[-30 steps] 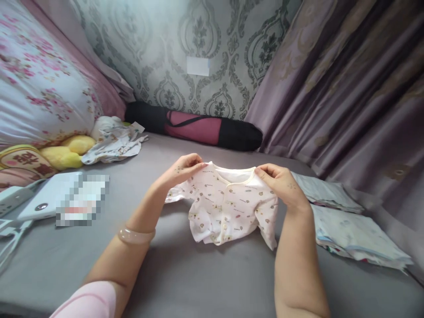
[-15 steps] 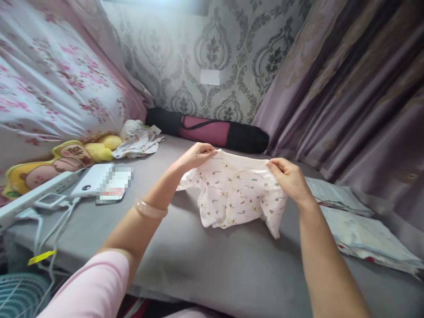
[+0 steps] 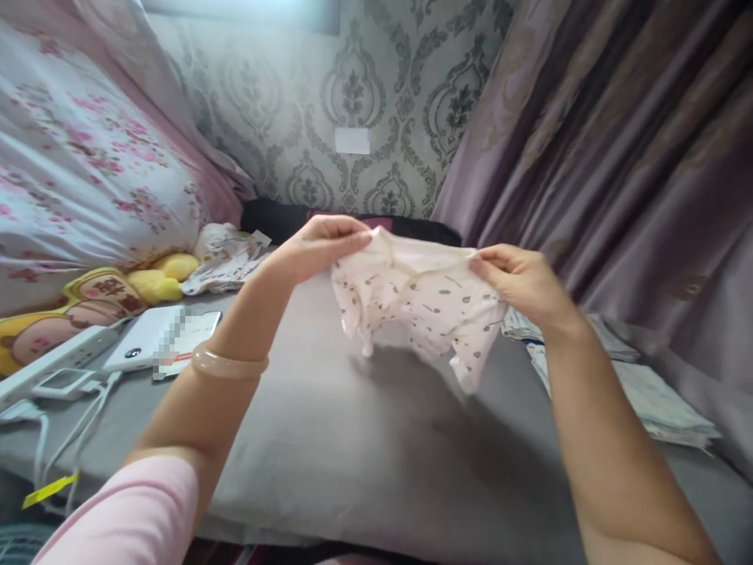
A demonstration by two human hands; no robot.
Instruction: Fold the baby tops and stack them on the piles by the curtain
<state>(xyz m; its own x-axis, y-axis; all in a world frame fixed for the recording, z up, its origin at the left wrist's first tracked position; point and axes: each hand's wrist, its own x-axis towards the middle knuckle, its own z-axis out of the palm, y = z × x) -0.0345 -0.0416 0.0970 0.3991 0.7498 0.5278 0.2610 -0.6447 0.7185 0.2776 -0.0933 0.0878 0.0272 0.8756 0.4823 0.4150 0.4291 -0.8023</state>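
Observation:
A small white baby shirt (image 3: 420, 294) with a tiny scattered print hangs in the air over the grey bed surface (image 3: 353, 455). My left hand (image 3: 323, 245) pinches its top edge at the left shoulder, fingers closed. At the other shoulder, my right hand (image 3: 518, 282) grips the cloth between thumb and fingers. The top edge is stretched between both hands, and the lower part dangles with its sleeves drooping. A pale bangle (image 3: 229, 362) circles my left forearm.
Folded cloths (image 3: 659, 400) lie in piles at the right. On the left are a power strip (image 3: 56, 361), a white box (image 3: 144, 337), cables, yellow plush cushions (image 3: 97, 302) and a crumpled printed garment (image 3: 220, 259). A long black bag (image 3: 274, 220) lies against the wall.
Both hands have lifted the baby shirt up and away from the bed, and its hem has swung back. The view has shifted slightly to the right.

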